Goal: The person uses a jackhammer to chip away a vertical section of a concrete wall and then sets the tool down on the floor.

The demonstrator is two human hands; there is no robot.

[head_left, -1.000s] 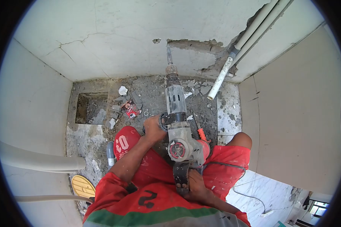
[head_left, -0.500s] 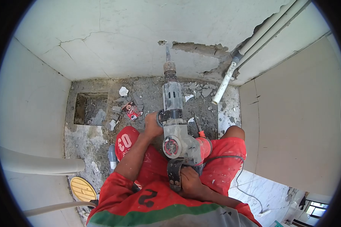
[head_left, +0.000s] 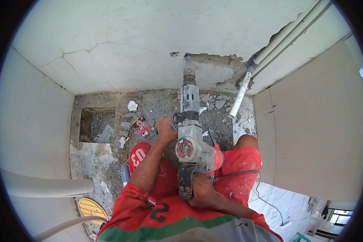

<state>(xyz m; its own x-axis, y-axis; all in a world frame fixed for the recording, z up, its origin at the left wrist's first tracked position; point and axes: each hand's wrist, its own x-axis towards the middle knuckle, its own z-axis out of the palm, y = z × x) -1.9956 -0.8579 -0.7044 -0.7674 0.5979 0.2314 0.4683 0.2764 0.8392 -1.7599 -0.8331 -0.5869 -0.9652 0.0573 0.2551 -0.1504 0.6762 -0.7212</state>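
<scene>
A grey demolition hammer (head_left: 195,142) with a red end cap points away from me toward the cracked wall (head_left: 141,68). Its chisel bit (head_left: 188,60) reaches into the left end of a chipped groove (head_left: 213,59), and the tip is hidden there. My left hand (head_left: 166,128) is closed around the side handle by the tool's front barrel. Near my lap, my right hand (head_left: 203,188) wraps the rear handle, partly behind a black strap-like guard (head_left: 185,181). A small chipped hole (head_left: 174,54) lies just left of the groove.
White pipes (head_left: 290,36) run down a wall channel, and a short pipe stub (head_left: 240,94) juts out at right. Rubble and a crushed red can (head_left: 141,126) lie beside a square floor recess (head_left: 97,125). A power cord (head_left: 266,197) trails right; a yellow round cover (head_left: 92,210) lies lower left.
The chisel bit has shifted right, from between the small hole and the groove into the groove's left end. Both hands keep their hold on the hammer; the view has tilted slightly.
</scene>
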